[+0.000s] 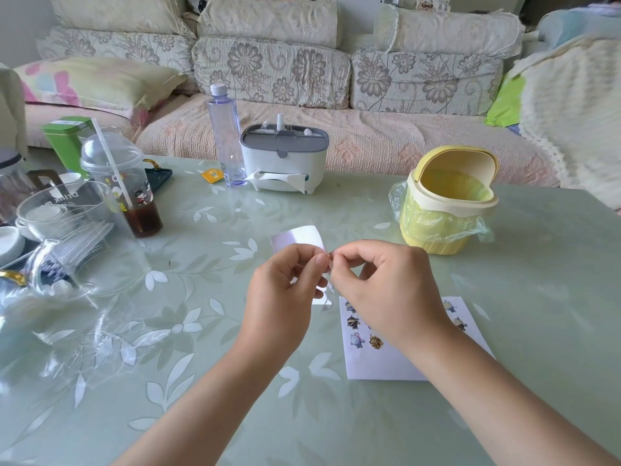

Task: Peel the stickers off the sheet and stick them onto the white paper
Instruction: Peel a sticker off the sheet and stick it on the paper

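One left hand [285, 297], one right hand [386, 290], one sticker sheet [297, 238], one white paper [379, 364], perhaps six stickers [375, 341].

Soft, bright daylight fills the scene; where it comes from cannot be told. The sofa [268, 62] cushions along the top of the frame are washed pale. White streaks of glare lie on the table [537, 264] at the lower left and on the glass jug [84, 230] at the left. Shadows are faint and soft-edged, as at the foot of the yellow bin [447, 203]. The left hand [282, 297] and right hand [379, 287] are evenly lit and fairly sharp. The sticker sheet [299, 238] carries a violet cast on its left half. The clear film [328, 297] hanging between the hands is smeared. The wide lens bows the sofa and the table's far edge, and the blanket [571, 112] at the right edge is blurred.
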Motion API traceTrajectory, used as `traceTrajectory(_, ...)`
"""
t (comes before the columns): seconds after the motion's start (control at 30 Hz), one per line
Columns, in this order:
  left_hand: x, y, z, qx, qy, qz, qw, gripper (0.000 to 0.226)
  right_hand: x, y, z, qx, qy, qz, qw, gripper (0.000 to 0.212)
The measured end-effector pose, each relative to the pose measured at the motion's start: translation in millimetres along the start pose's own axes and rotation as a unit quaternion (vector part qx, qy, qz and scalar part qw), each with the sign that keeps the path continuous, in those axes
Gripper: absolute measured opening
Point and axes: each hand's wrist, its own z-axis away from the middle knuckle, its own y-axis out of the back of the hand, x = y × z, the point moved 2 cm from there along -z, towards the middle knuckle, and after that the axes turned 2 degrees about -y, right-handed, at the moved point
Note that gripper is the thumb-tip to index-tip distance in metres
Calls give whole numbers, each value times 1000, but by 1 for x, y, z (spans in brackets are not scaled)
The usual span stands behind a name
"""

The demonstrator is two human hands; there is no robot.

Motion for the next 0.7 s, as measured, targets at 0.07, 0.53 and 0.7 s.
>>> traceTrajectory(0.07, 0, 0, 0, -2, 12, 21, 1000, 17, 3, -1, -2, -23, -45, -39, 998, 14)
traceTrajectory(0.53, 1, 0, 0, -5, 36, 73, 997, 15, 1, 2, -2, -35, -59, -28, 997, 12)
traceTrajectory(0.7, 1, -3, 2, -3, 49, 94, 994, 17, 4, 0, -1, -29, -57, -53, 997, 14)
